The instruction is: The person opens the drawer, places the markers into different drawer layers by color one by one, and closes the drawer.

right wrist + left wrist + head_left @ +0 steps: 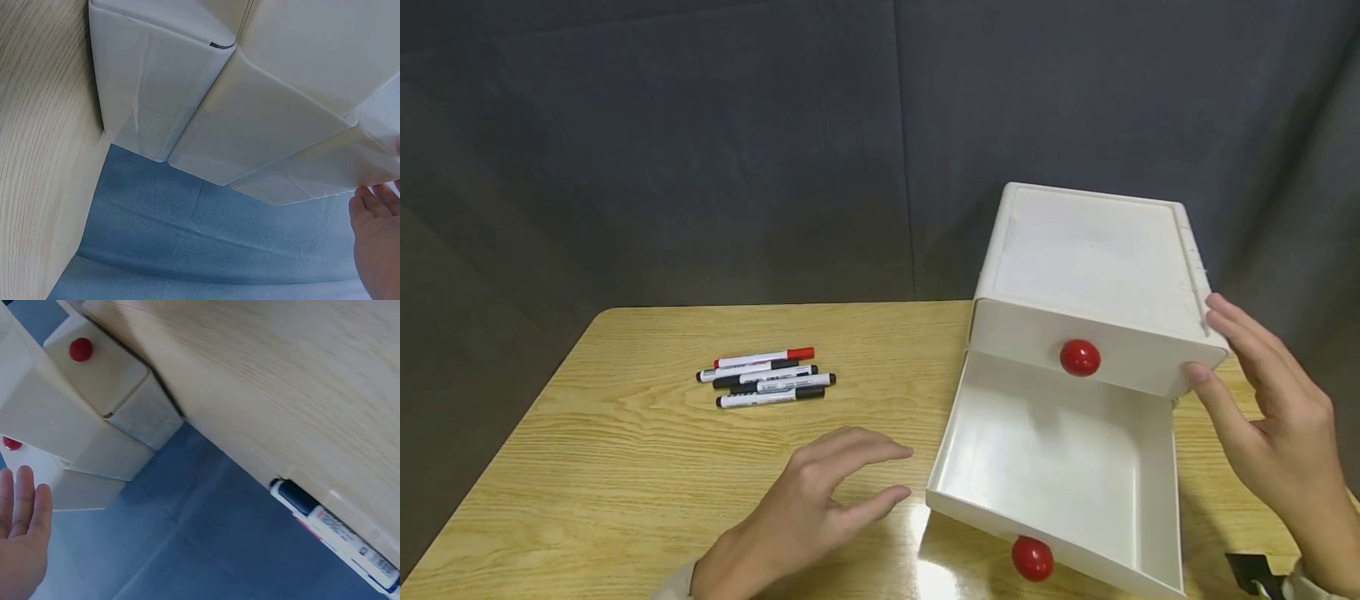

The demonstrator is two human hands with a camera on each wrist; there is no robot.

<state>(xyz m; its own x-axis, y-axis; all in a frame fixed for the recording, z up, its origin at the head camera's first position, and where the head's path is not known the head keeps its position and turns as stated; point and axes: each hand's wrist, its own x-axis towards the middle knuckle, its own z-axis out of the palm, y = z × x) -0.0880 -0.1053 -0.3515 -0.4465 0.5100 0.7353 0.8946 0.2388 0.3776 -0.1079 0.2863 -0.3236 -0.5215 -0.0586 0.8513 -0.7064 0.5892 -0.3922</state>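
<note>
A white drawer unit (1097, 250) with red knobs stands on the right of the table; the left wrist view shows stacked levels. Its middle drawer (1045, 450) is pulled out, and the visible inside holds nothing. The top drawer's red knob (1080, 357) sits above it. My right hand (1277, 417) rests fingertips on the unit's right side, thumb at the front corner, fingers nearly straight. Left of the pulled-out drawer, my left hand (812, 500) hovers, thumb and fingers apart, touching nothing. Several whiteboard markers (775, 384) lie beyond it, one with a red cap.
The wooden table (625, 467) ends at a dark curtain (737, 167) behind. A small black object (1251, 571) shows near my right wrist. The open drawer's front, with its red knob (1032, 558), juts toward me.
</note>
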